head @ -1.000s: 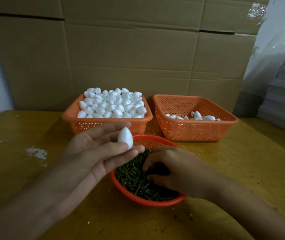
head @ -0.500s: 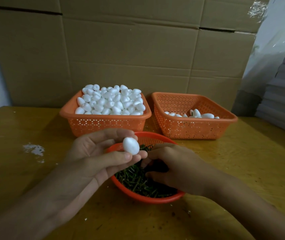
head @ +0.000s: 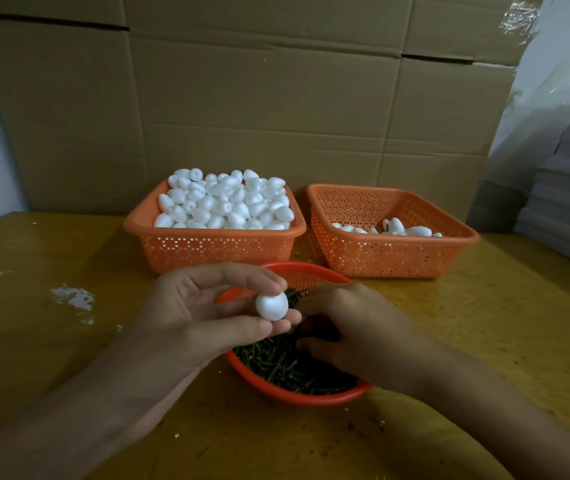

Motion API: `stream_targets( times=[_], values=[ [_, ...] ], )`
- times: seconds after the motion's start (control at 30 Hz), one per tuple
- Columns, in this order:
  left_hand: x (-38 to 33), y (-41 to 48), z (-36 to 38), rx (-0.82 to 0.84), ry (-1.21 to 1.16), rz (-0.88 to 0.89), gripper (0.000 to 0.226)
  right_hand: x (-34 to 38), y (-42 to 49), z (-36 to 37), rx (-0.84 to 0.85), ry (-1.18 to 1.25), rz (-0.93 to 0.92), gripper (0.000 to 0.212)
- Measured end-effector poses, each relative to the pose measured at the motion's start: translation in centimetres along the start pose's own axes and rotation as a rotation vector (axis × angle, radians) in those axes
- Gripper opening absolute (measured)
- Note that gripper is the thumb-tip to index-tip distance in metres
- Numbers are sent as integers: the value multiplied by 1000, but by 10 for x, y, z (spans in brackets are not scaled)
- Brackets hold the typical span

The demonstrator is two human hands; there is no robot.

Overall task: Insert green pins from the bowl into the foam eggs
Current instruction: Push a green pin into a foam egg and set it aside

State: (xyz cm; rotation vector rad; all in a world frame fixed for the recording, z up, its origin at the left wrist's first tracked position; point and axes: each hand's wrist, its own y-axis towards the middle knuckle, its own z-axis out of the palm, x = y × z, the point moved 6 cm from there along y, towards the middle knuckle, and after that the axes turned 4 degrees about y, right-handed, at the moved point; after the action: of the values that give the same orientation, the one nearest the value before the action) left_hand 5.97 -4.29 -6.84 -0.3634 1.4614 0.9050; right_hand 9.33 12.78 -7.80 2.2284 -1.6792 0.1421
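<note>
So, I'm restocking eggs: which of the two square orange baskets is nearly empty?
The right-hand square orange plastic basket: only a few white foam eggs lie in it, while the left basket is heaped.

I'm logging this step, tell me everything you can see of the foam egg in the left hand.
The foam egg is small, plain white and matte, with a grainy styrofoam look; a rounded end faces the camera. No pin shows in it. The left hand has it in a fingertip grip, thumb above and fingers below, over the far left part of the red bowl. The right hand is close beside it.
</note>
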Motion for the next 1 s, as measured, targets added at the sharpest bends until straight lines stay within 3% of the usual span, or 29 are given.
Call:
stream_targets(
  times=[0.37,1.0],
  values=[
    [-1,0,-1,-17,81,26,26,19,-8,-18,-151,-46,-70,8],
    [0,-3,0,-14,249,15,33,21,-8,-16,-158,-63,-95,14]
  ],
)
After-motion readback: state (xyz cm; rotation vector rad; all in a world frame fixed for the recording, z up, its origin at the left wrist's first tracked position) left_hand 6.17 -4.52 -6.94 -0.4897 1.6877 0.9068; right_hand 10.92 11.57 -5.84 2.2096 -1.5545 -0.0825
